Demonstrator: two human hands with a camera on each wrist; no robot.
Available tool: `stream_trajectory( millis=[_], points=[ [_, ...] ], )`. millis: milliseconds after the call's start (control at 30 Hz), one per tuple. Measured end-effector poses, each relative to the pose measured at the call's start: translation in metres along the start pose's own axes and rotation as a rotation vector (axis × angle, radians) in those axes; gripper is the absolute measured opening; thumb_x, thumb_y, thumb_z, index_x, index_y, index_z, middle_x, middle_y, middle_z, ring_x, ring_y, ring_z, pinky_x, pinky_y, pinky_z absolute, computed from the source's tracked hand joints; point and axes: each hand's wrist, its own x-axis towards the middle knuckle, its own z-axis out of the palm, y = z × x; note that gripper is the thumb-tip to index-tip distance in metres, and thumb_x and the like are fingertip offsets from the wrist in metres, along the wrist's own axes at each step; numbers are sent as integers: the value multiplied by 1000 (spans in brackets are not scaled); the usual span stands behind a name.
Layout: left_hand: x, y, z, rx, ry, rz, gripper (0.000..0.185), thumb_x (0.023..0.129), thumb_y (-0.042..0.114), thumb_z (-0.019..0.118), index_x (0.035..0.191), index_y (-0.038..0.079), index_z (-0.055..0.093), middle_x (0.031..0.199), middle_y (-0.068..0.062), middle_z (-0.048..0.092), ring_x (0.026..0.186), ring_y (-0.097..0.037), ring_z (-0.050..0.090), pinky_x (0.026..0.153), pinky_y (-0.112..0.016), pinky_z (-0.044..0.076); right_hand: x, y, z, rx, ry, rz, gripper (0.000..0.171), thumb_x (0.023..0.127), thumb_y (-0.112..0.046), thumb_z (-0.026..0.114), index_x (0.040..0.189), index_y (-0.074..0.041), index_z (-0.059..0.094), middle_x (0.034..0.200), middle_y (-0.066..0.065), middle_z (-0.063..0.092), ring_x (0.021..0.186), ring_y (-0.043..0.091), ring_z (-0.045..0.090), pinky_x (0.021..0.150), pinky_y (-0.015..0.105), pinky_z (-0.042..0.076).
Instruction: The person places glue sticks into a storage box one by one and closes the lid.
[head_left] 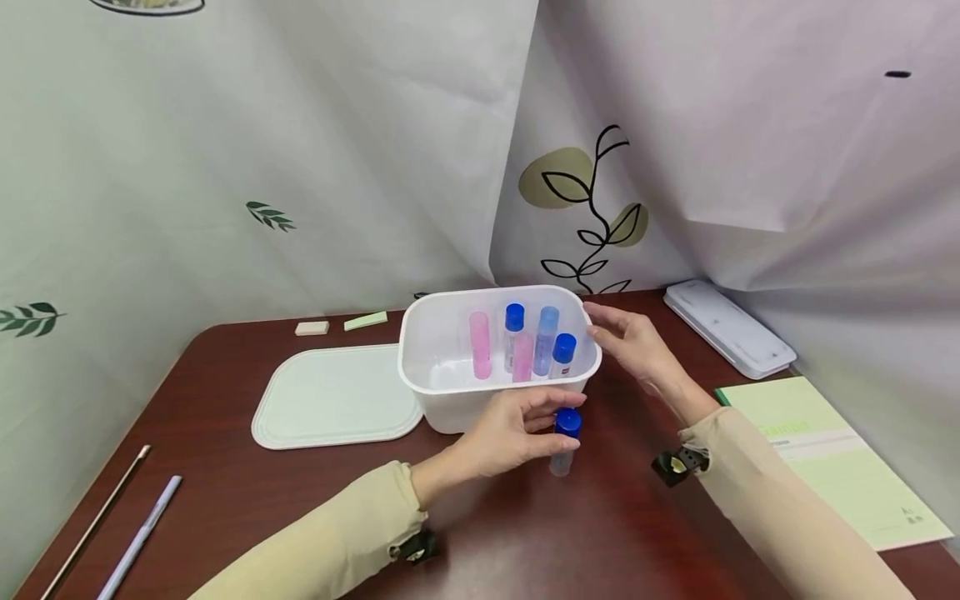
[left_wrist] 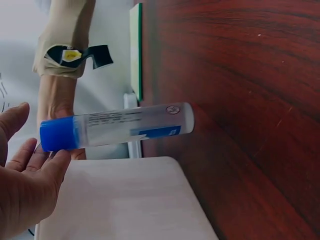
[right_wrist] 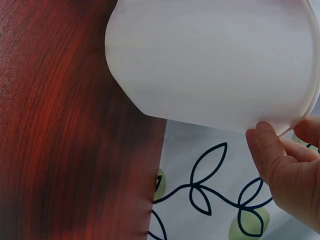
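Observation:
My left hand (head_left: 506, 431) pinches a clear glue stick (left_wrist: 135, 126) by its blue cap. It stands upright just in front of a white plastic box (head_left: 461, 410). At the box's right end, my right hand (head_left: 637, 348) holds the rim, its thumb and fingertips on either side of the wall in the right wrist view. Inside the box are two pink tubes (head_left: 480, 346), a light blue tube (head_left: 548, 329) and two more clear glue sticks (head_left: 564, 350) with blue caps. The front wall hides their lower ends.
A white lid (head_left: 337, 398) lies left of the box, with an eraser (head_left: 312, 328) and a pale green strip (head_left: 366, 321) behind it. Two thin rods (head_left: 142, 533) lie at the left. To the right are a white case (head_left: 727, 327) and a green notebook (head_left: 832, 458). Patterned cloth hangs behind.

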Motion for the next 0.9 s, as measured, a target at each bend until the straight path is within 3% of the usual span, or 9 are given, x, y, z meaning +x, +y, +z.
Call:
stream_trajectory(
  millis=[333, 567, 733, 900],
  points=[
    [3, -13, 5, 22, 9, 20, 41, 81, -5, 69, 121, -5, 58, 118, -22, 62, 104, -28, 64, 90, -26, 50, 1, -3, 0, 5, -6, -1, 44, 96, -8, 52, 136, 7, 43, 135, 25, 49, 113, 32, 55, 80, 13, 49],
    [3, -17, 8, 74, 18, 20, 38, 80, -3, 71, 116, -2, 62, 110, -18, 66, 96, -19, 67, 86, -23, 52, -1, -2, -1, -7, -8, 3, 44, 96, -11, 52, 137, 6, 43, 136, 25, 48, 114, 34, 55, 85, 19, 51],
    [1, -2, 5, 46, -9, 35, 38, 80, -1, 71, 117, -2, 62, 111, -18, 66, 92, -9, 66, 86, -21, 52, -1, -1, -1, -16, -14, 5, 44, 97, -12, 52, 137, 5, 43, 135, 24, 49, 113, 31, 56, 87, 23, 51],
    [0, 34, -16, 2, 7, 72, 39, 82, 1, 70, 120, 0, 60, 111, -19, 65, 90, -12, 66, 84, -27, 54, -2, -1, 0, 1, -14, 2, 44, 96, -11, 52, 136, 6, 43, 136, 24, 48, 113, 29, 55, 82, 14, 49]
  ],
)
